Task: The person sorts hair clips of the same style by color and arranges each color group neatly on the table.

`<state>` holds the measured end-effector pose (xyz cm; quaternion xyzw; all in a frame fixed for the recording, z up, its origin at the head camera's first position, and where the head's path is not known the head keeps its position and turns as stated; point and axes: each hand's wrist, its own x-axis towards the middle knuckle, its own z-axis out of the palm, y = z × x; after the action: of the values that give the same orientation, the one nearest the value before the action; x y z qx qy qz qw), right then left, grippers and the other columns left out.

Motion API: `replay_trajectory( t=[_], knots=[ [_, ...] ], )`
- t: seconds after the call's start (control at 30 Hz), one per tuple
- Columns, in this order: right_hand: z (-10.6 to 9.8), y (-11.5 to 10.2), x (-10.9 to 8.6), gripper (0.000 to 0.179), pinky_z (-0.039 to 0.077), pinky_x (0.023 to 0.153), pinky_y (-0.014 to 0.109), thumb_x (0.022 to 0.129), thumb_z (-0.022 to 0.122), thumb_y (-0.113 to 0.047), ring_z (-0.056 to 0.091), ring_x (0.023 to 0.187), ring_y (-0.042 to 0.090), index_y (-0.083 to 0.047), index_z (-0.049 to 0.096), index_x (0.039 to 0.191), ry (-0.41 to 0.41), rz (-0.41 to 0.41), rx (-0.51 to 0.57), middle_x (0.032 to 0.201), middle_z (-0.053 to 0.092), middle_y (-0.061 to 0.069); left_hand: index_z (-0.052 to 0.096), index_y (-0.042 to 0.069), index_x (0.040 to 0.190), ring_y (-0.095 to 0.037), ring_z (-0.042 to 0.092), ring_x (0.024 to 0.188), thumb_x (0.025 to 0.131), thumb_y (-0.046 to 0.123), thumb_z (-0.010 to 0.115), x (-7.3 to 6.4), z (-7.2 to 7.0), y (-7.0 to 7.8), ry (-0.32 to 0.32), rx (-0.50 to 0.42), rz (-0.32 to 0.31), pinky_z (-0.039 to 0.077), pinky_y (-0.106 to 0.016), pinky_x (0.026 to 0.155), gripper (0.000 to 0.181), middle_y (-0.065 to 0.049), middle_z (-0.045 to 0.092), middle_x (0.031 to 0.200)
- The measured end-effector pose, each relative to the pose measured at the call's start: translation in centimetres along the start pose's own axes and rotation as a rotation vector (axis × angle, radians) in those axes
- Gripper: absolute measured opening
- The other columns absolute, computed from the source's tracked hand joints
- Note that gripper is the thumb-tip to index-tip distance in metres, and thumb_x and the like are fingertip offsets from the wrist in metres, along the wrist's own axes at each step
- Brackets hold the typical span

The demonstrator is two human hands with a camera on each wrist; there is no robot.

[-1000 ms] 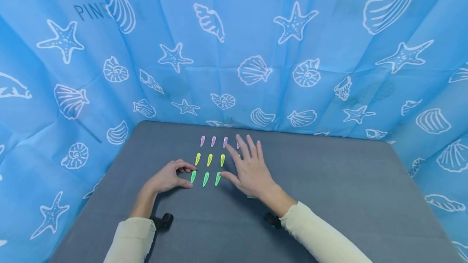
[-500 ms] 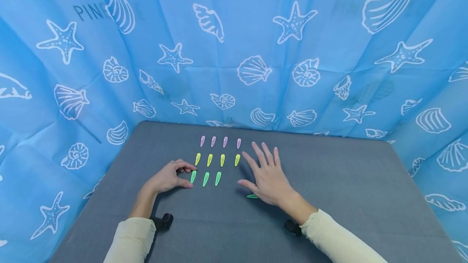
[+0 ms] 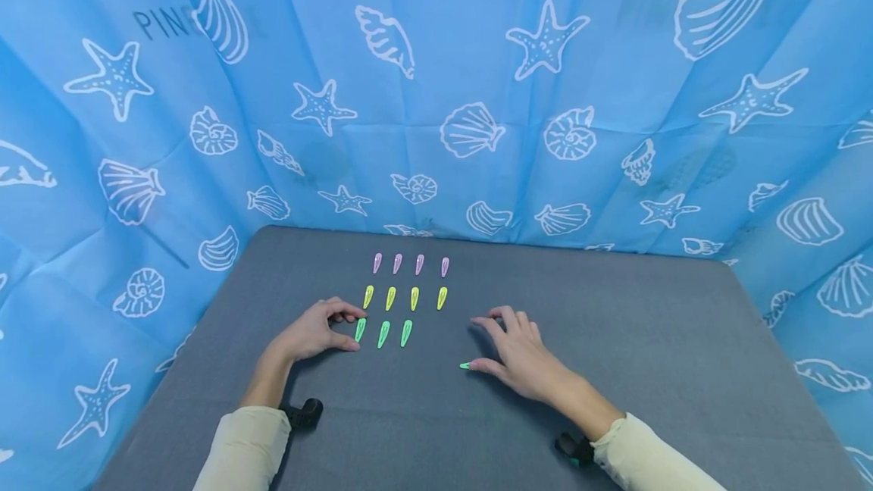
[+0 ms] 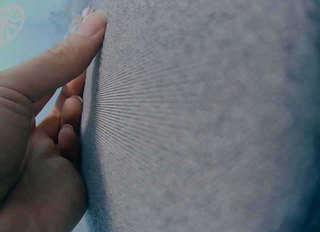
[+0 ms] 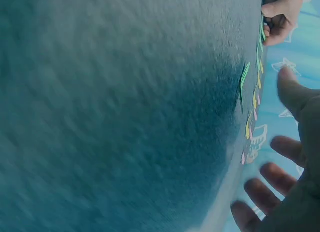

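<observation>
Snap hair clips lie in rows on the grey table: purple clips (image 3: 398, 264) at the back, yellow clips (image 3: 391, 298) in the middle, green clips (image 3: 384, 334) in front. My left hand (image 3: 310, 332) is at the left end of the front row, thumb and forefinger at the two ends of the leftmost green clip (image 3: 360, 329). The left wrist view shows its thumb (image 4: 75, 51) but hides that clip. My right hand (image 3: 525, 362) hovers over a separate green clip (image 5: 243, 86), fingers bent and apart, its thumb partly covering the clip in the head view.
The grey cloth-covered table (image 3: 648, 339) extends widely to the right and front. A blue curtain (image 3: 436, 59) with shell and starfish prints hangs behind it and at both sides. Black wrist mounts (image 3: 303, 414) sit beneath both forearms.
My right hand has moved right and toward me, away from the rows, and its fingers have bent over the separate green clip. My left hand stays in place.
</observation>
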<state>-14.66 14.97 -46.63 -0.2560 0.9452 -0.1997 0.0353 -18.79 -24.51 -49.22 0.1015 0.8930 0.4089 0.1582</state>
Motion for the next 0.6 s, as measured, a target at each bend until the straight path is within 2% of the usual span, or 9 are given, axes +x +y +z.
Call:
replay_trajectory(
  t=[0.17,0.37,0.5,0.6],
  knots=[
    [0.18,0.09,-0.36,0.039,0.043,0.087,0.035,0.094,0.074,-0.032,0.049,0.102,0.014,-0.014,0.064,0.128,-0.078,-0.041,0.139,0.116,0.057,0.001,0.073,0.023,0.12,-0.02,0.05,0.103,0.077,0.026,0.09,-0.03,0.02,-0.03,-0.003,-0.007,0.003,0.041,-0.038,0.09,0.046,-0.003,0.059,0.109],
    [0.34,-0.13,-0.32,0.019,0.046,0.072,0.024,0.097,0.069,-0.011,0.05,0.083,0.003,-0.01,0.065,0.115,-0.139,-0.129,0.24,0.095,0.059,-0.004,0.073,0.022,0.12,-0.019,0.051,0.102,0.077,0.027,0.09,-0.06,-0.03,-0.15,0.01,0.008,0.032,0.042,-0.036,0.089,0.046,-0.002,0.06,0.108],
    [0.37,-0.4,-0.37,0.011,0.044,0.07,0.021,0.098,0.066,-0.009,0.047,0.079,0.0,-0.013,0.067,0.108,-0.148,-0.177,0.24,0.091,0.057,-0.006,0.073,0.021,0.121,-0.017,0.051,0.101,0.078,0.028,0.09,-0.05,-0.09,-0.18,0.013,0.017,0.049,0.043,-0.034,0.088,0.047,-0.003,0.061,0.108],
    [0.5,-0.33,-0.41,0.005,0.043,0.069,0.02,0.1,0.064,-0.013,0.045,0.078,-0.001,-0.017,0.068,0.101,-0.128,-0.194,0.258,0.091,0.056,-0.008,0.073,0.02,0.121,-0.018,0.051,0.101,0.078,0.028,0.089,-0.1,-0.15,-0.16,0.008,0.005,0.054,0.043,-0.035,0.088,0.047,-0.004,0.061,0.108]
  ],
)
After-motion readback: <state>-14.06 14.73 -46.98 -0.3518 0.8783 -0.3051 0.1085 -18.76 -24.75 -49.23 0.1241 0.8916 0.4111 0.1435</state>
